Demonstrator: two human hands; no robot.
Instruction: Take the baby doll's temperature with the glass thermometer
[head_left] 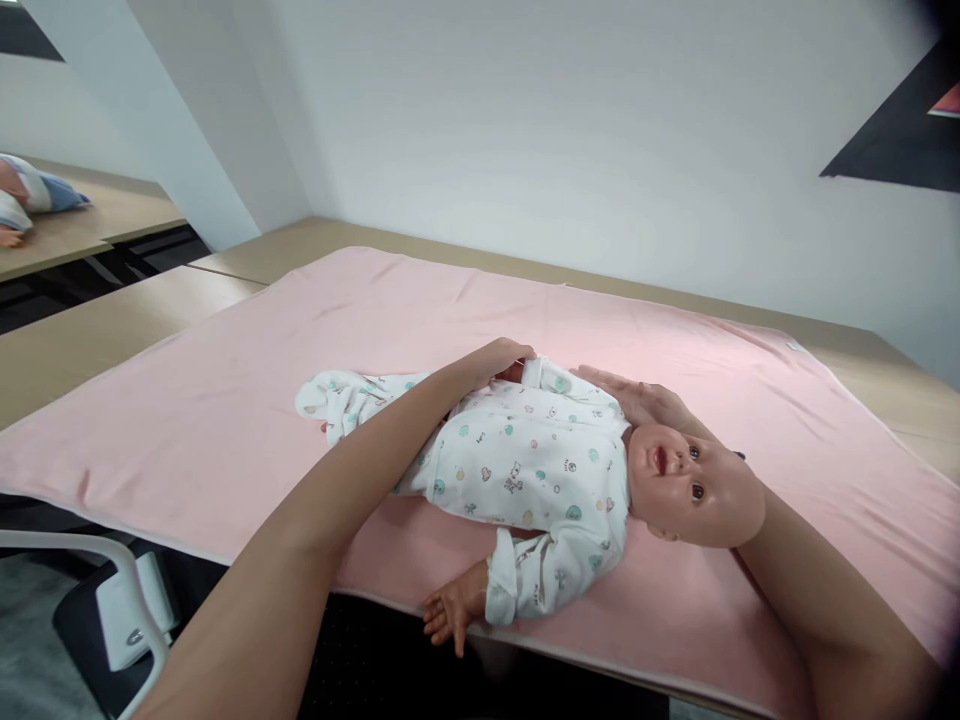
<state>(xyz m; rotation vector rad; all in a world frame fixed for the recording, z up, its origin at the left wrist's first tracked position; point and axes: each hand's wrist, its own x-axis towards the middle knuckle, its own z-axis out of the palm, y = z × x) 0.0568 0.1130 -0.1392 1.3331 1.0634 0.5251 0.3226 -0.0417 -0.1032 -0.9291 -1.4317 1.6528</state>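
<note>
A baby doll point(525, 460) in a white printed outfit lies on its back on a pink blanket point(247, 370), head to the right. My left hand point(506, 355) reaches across its body and is closed at the sleeve cuff of its far arm; the fingertips are partly hidden. Beyond the doll's far shoulder, my right hand point(641, 398) rests low with fingers stretched out. My right forearm passes behind the doll's head point(701, 490). The doll's near arm, with its bare hand point(454, 605), hangs over the blanket's front edge.
The blanket covers most of a wooden table point(315, 235) against a white wall point(555, 130). Another doll point(45, 190) lies on a table at the far left. Below the front left edge stands a chair point(135, 590) with a white object on it.
</note>
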